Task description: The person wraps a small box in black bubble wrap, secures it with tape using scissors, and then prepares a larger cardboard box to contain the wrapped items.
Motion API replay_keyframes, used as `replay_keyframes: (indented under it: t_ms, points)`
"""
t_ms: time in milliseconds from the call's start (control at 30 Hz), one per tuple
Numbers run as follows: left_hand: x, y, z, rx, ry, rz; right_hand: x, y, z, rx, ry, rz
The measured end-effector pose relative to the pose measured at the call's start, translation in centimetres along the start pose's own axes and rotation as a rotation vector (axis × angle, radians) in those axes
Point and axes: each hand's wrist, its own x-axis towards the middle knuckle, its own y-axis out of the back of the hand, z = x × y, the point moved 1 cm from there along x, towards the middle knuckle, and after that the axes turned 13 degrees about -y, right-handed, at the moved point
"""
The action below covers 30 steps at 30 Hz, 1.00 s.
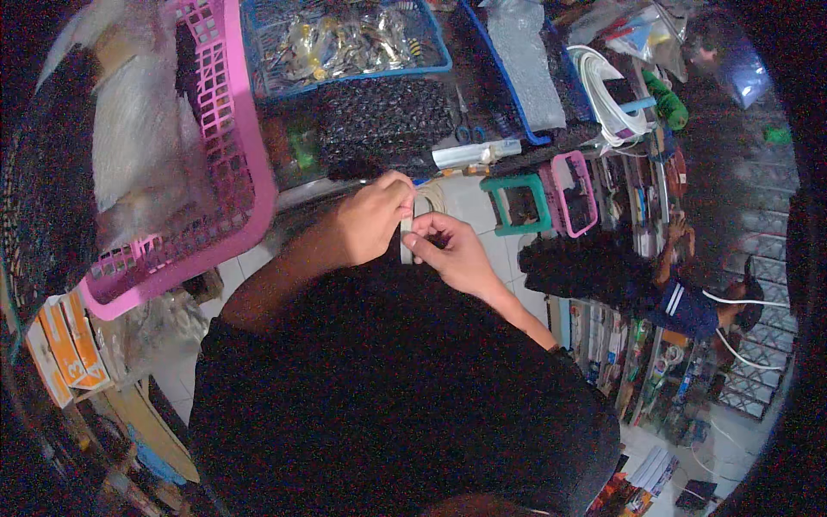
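Both hands meet in front of my dark shirt, over the table's near edge. Between them runs a narrow, flat cream-white strip (406,249), roughly upright in the picture. My left hand (381,216) pinches its upper part with curled fingers. Lower down, my right hand (452,252) grips the same strip between thumb and fingers. Just beyond the fingers lies a coil of pale strip or cable (431,196), partly hidden by the hands. Whether the held strip joins that coil cannot be made out.
A large pink plastic basket (263,174) stands left. Ahead are a blue basket of small wrapped parts (446,58), a heap of small black pieces (381,119), scissors (470,134) and a clear plastic roll (475,154). Right are a green stool (539,200) and another person (685,304).
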Motion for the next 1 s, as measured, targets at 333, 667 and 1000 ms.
replay_keyframes:
  t_ms: [333,667,1000]
  points:
    - [0.5,2.0,2.5,-0.011,-0.003,0.040,-2.3,-0.6,-1.8,0.051,0.071,-0.188]
    - [0.1,3.3,3.9,-0.249,0.373,0.074,-4.0,-0.2,-1.6,-0.221,0.211,-0.236]
    - [0.5,5.2,3.2,-0.399,0.191,-0.155,3.1,7.6,-3.0,-0.324,0.264,0.318]
